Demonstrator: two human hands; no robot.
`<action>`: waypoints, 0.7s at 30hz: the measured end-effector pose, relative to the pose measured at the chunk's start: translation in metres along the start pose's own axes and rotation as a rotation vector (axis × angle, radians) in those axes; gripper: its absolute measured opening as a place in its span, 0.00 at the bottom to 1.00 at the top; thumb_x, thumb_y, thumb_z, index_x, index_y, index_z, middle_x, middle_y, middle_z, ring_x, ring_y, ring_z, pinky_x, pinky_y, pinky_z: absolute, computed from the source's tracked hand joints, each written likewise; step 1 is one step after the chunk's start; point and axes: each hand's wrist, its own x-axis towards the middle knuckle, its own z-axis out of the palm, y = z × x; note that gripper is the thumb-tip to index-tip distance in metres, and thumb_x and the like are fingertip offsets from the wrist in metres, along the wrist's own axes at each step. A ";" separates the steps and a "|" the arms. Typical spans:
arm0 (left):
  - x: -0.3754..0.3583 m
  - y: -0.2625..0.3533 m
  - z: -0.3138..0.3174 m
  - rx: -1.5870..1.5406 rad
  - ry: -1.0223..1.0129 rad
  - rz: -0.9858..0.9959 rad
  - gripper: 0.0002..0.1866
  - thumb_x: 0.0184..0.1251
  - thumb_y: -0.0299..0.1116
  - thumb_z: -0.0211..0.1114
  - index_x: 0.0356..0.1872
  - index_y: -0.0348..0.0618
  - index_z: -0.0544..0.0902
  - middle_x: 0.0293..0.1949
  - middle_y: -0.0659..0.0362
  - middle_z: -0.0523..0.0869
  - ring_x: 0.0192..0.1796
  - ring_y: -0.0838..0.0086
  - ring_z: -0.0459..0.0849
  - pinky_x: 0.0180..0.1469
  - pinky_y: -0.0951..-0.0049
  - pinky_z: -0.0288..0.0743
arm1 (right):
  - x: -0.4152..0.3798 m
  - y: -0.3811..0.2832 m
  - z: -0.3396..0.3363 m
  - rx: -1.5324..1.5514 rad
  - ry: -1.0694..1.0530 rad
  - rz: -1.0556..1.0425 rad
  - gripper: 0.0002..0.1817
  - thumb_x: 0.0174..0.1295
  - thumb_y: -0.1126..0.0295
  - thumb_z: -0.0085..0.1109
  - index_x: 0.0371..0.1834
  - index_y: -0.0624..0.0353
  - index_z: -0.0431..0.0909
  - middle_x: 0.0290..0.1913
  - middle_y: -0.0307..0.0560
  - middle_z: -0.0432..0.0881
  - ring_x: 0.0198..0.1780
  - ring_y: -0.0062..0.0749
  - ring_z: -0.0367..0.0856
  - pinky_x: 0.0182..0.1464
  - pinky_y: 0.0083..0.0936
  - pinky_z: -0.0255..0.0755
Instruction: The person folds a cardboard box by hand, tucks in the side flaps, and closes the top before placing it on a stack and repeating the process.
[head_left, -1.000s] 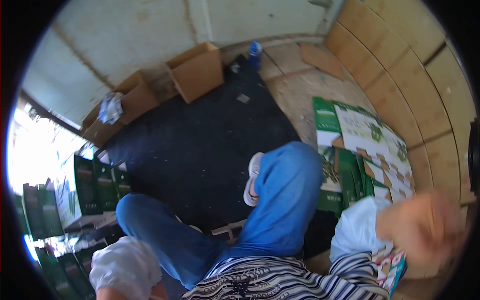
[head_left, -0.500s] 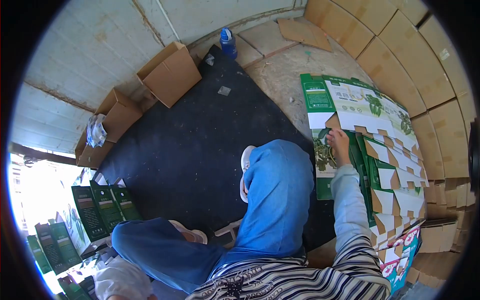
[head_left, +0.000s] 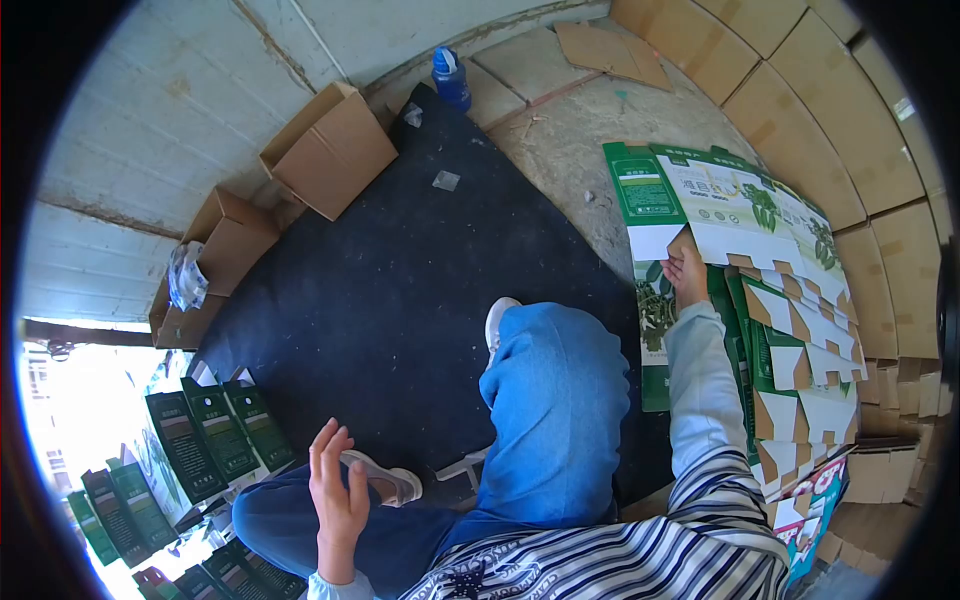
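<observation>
My right hand has its fingers closed at the near edge of a flattened printed carton, white and green with leafy plant pictures. This carton is the top one of an overlapping stack of flat cartons on my right. Beneath the hand lies another green and white printed carton. My left hand is raised over my left thigh, fingers spread, with nothing in it. Left of it stand several dark green folded cartons.
A black mat covers the floor before me. Open brown boxes line the left wall, one holding a plastic bundle. A blue bottle stands at the back. Brown cartons are stacked high on the right.
My left hand has risen from low at the left into open view. My right hand has shifted slightly and now closes on the carton's edge. The view has moved a little.
</observation>
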 end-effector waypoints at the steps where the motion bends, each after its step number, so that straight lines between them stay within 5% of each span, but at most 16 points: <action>1: 0.000 -0.006 0.003 0.075 -0.012 0.024 0.17 0.68 0.30 0.54 0.54 0.32 0.74 0.61 0.47 0.73 0.47 0.60 0.83 0.51 0.64 0.74 | -0.008 -0.004 -0.003 -0.040 0.013 -0.024 0.19 0.65 0.54 0.51 0.46 0.59 0.73 0.37 0.48 0.81 0.37 0.36 0.81 0.39 0.30 0.76; 7: 0.001 -0.016 0.012 0.252 -0.073 0.132 0.18 0.62 0.27 0.61 0.53 0.34 0.75 0.59 0.47 0.74 0.46 0.58 0.83 0.47 0.63 0.77 | -0.060 0.001 -0.031 -0.009 0.267 -0.226 0.19 0.63 0.56 0.52 0.43 0.63 0.76 0.28 0.42 0.79 0.29 0.28 0.80 0.27 0.24 0.73; 12: -0.010 -0.023 0.010 0.242 -0.107 0.203 0.17 0.61 0.27 0.62 0.52 0.36 0.75 0.57 0.47 0.75 0.46 0.55 0.83 0.47 0.61 0.77 | -0.066 0.007 -0.081 0.022 0.312 -0.432 0.17 0.66 0.63 0.53 0.44 0.69 0.77 0.38 0.44 0.80 0.38 0.26 0.76 0.42 0.25 0.71; 15: -0.014 -0.024 0.008 0.235 -0.090 0.226 0.18 0.61 0.27 0.62 0.52 0.36 0.75 0.57 0.47 0.75 0.46 0.55 0.83 0.47 0.61 0.77 | -0.131 -0.024 -0.068 -0.010 0.278 -0.618 0.18 0.66 0.63 0.53 0.47 0.70 0.76 0.42 0.46 0.81 0.40 0.27 0.77 0.45 0.24 0.70; 21: -0.021 -0.019 0.000 0.207 -0.051 0.246 0.17 0.60 0.28 0.63 0.51 0.36 0.76 0.56 0.47 0.76 0.46 0.55 0.83 0.48 0.60 0.77 | -0.225 -0.068 -0.068 0.060 0.086 -0.668 0.19 0.66 0.62 0.56 0.50 0.69 0.76 0.47 0.47 0.81 0.46 0.28 0.79 0.49 0.23 0.71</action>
